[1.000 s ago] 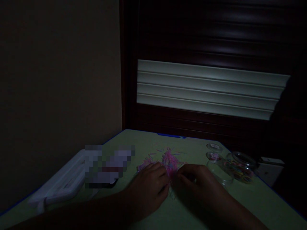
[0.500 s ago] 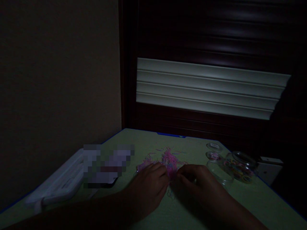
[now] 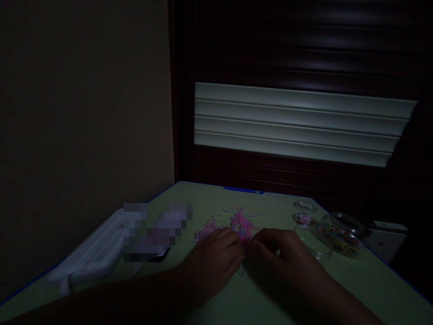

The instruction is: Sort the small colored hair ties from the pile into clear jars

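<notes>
A loose pile of small pink rubber bands (image 3: 241,224), with some pale blue and purple ones among them, lies mid-table. My left hand (image 3: 219,257) rests at the near left side of the pile, back of the hand up, fingers curled down together and their tips hidden. On the pile's right, my right hand (image 3: 279,250) is closed, thumb and forefinger pinched near the bands. Whatever either hand holds is too dark and small to make out. A few stray bands (image 3: 241,271) lie just in front of the pile, between the hands.
To the right stand a clear jar of coloured hair ties (image 3: 345,237), an open clear container (image 3: 313,243), a small round container with pink bits (image 3: 303,219) and a clear lid (image 3: 305,206). A white plastic case (image 3: 91,253) and a blurred-out item (image 3: 155,232) lie left.
The view has shifted slightly, so the table things sit a little further right. Both hands stay at the pile, with only small finger movements.
</notes>
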The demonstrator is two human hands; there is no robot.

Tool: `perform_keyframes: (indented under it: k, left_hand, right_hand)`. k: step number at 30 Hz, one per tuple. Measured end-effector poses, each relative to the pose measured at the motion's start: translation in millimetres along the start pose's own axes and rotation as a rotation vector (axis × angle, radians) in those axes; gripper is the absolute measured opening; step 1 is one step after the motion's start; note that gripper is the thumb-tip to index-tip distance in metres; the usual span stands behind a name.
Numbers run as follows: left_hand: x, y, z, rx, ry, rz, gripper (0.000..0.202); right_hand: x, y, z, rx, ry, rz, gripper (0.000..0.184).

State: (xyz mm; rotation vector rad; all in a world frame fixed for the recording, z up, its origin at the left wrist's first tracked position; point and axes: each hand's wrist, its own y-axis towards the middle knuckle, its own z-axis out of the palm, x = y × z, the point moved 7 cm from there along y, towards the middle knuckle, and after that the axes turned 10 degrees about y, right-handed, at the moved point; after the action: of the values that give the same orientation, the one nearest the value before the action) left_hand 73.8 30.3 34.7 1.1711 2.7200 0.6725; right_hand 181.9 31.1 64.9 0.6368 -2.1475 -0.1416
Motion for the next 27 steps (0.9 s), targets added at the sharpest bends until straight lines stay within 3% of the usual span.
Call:
perform_keyframes:
  k: [12, 27]
  left_hand:
    - [8, 2, 2.7, -0.01, -0.123, -0.093, 0.012]
    - [12, 2, 4.1, -0.047, -0.154, -0.064, 0.012]
  right_hand:
    - [-2, -5, 3, 0.025, 0.013, 0.011, 0.024]
    - [-2, -1, 0, 0.011, -0.031, 0.008, 0.025]
